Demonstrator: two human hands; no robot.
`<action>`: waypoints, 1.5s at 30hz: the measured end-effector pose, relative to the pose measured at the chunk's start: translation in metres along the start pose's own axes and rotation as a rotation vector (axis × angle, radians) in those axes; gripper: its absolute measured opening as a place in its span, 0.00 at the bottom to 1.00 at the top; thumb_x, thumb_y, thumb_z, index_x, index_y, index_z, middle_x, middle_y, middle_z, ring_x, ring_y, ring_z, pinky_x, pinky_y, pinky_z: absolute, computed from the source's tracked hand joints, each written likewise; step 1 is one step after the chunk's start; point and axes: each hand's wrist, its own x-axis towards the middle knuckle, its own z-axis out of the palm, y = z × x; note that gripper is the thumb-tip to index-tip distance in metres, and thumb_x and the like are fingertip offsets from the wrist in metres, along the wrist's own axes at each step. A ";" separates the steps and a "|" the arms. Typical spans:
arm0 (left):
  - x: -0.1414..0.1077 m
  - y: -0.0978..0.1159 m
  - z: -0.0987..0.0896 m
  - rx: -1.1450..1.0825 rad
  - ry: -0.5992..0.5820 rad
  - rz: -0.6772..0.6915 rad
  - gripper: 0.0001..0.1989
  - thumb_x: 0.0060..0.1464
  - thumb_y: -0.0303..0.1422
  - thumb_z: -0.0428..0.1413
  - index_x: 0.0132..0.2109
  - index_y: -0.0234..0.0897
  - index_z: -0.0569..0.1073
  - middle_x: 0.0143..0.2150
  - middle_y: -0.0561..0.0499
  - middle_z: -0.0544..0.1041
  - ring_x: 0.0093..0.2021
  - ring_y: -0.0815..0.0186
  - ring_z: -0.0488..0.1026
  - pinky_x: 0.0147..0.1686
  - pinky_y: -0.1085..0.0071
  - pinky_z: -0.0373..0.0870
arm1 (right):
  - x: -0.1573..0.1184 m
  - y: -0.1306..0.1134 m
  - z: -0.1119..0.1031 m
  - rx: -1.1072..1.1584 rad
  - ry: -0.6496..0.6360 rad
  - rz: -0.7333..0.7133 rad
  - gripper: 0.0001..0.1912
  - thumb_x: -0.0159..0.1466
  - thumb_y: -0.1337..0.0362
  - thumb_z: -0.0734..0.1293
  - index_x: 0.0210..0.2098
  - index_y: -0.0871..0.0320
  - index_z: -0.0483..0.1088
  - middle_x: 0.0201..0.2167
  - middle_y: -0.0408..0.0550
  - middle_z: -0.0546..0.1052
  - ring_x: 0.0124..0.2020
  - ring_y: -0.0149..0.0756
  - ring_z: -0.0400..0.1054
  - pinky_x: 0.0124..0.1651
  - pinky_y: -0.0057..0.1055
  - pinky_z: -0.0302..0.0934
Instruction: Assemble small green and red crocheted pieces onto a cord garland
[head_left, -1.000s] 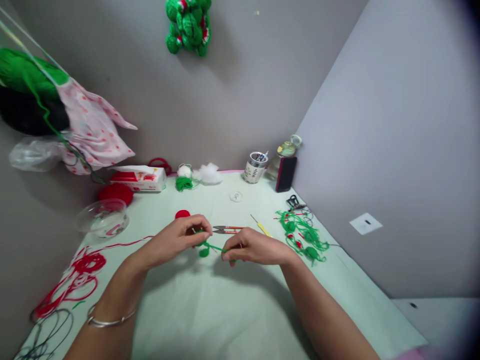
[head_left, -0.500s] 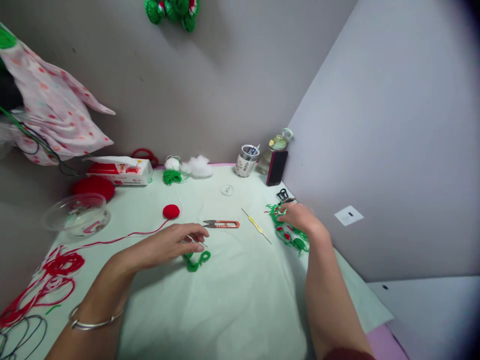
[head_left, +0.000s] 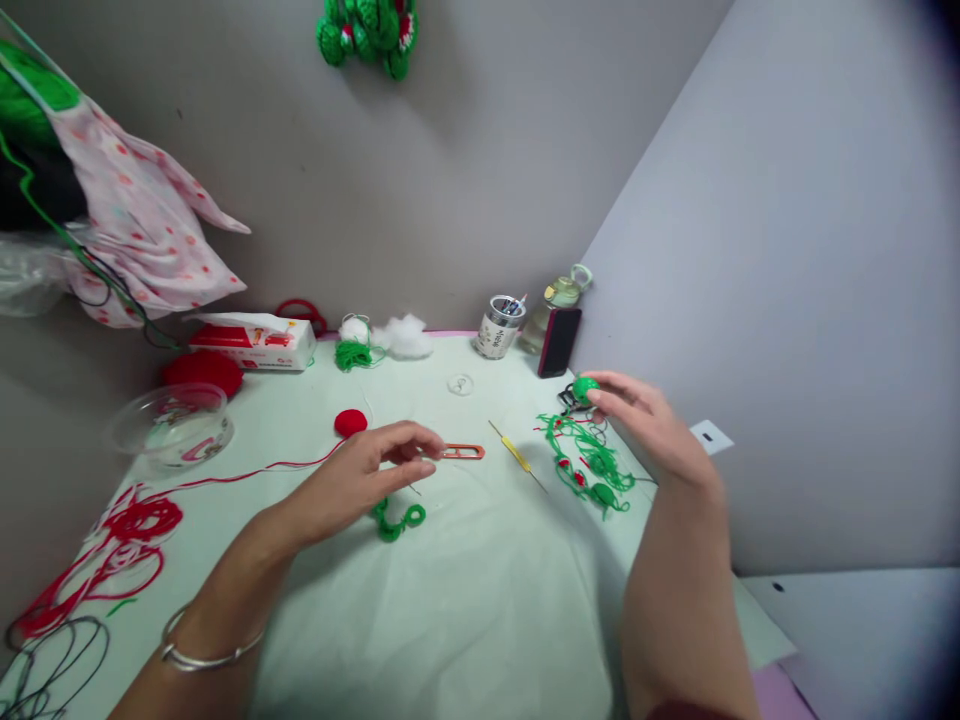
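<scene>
Far left of the bench [head_left: 480, 620]: red yarn loops [head_left: 127, 545], w/ a clear bowl [head_left: 174, 425] behind them and a tissue box [head_left: 251, 345] at the back. Left hand [head_left: 360, 480] hovers low over the bench, fingers loosely curled, thumb and forefinger nearly together; can't tell if they pinch anything. A green crochet strand [head_left: 397, 520] lies on the bench just below that hand, apart from it. Red crochet disc [head_left: 350, 422] behind the hand; orange snips [head_left: 461, 452] just right of its fingertips, then a yellow-handled hook [head_left: 517, 455]. Further right, a tangle of green yarn pieces [head_left: 592, 470] on the bench. Right hand [head_left: 649, 425] is raised above that tangle near the wall, fingertips closed on a small green ball [head_left: 585, 388].
</scene>
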 end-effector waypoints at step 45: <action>-0.013 0.009 -0.017 -0.729 0.238 0.237 0.09 0.55 0.36 0.63 0.35 0.34 0.79 0.27 0.52 0.74 0.24 0.75 0.67 0.22 0.80 0.63 | -0.035 -0.071 0.234 -0.617 -0.540 -0.347 0.17 0.63 0.81 0.56 0.42 0.69 0.75 0.42 0.65 0.77 0.46 0.49 0.72 0.38 0.33 0.60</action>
